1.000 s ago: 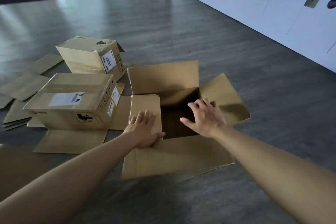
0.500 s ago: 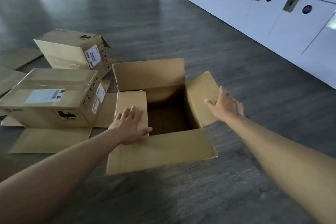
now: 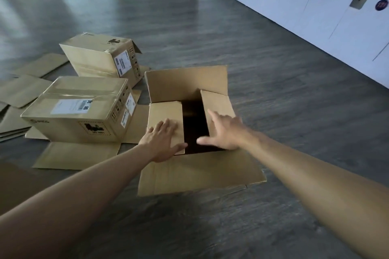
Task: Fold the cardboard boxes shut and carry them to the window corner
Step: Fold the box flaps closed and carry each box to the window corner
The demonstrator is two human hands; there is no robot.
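While the open box [image 3: 189, 170] sat on the grey floor [image 3: 273, 69] straight ahead of the person, both hands worked its side flaps. Left hand [image 3: 162, 141] lay flat on the left flap [image 3: 165, 115], fingers straight and together, pressing it down over the opening. Right hand [image 3: 226, 132] lay on the right flap [image 3: 219, 105], fingers spread apart, flap tilted inward, not yet level. Far flap stood upright; near flap lay folded outward toward the person. Two closed boxes [image 3: 77, 115] stood just left, on flat cardboard sheets [image 3: 23, 90]. White lockers [image 3: 315, 17] lined the right wall.
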